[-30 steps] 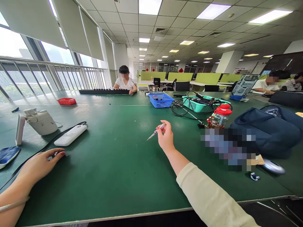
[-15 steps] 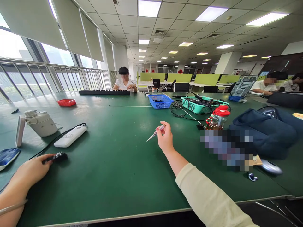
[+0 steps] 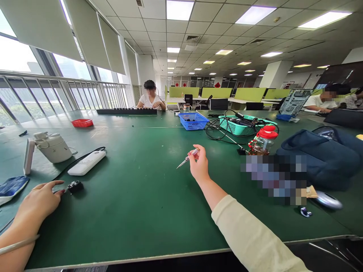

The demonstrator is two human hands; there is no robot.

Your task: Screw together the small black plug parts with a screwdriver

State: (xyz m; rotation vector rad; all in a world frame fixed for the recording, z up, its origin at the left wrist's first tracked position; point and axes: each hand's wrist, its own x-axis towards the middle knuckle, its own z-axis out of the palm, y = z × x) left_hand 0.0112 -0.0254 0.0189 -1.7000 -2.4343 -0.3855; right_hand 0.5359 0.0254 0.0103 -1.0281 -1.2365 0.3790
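Note:
My right hand (image 3: 199, 166) is closed around a slim screwdriver (image 3: 185, 161) with a clear handle, held above the green table (image 3: 136, 211). Its thin metal tip points to the lower left. At the left, my left hand (image 3: 42, 198) rests low over the tabletop, thumb and forefinger apart and nothing gripped between them. Just beyond its fingertips lies a small black object (image 3: 75, 187), whose kind I cannot make out. Behind that is a white power bank (image 3: 86, 163) with a black strap.
Left: a white bottle (image 3: 53, 148), a phone-like slab (image 3: 29, 156), a blue pouch (image 3: 13, 187) and a red tray (image 3: 82, 123). Right: a blue basket (image 3: 193, 124), a green basket (image 3: 241, 130) with cables, a red-lidded jar (image 3: 262, 143) and a dark bag (image 3: 317, 160). People sit farther back.
My left fingers have come off the small black object, which stays on the table. My right hand holds the screwdriver in nearly the same pose. The view has shifted slightly.

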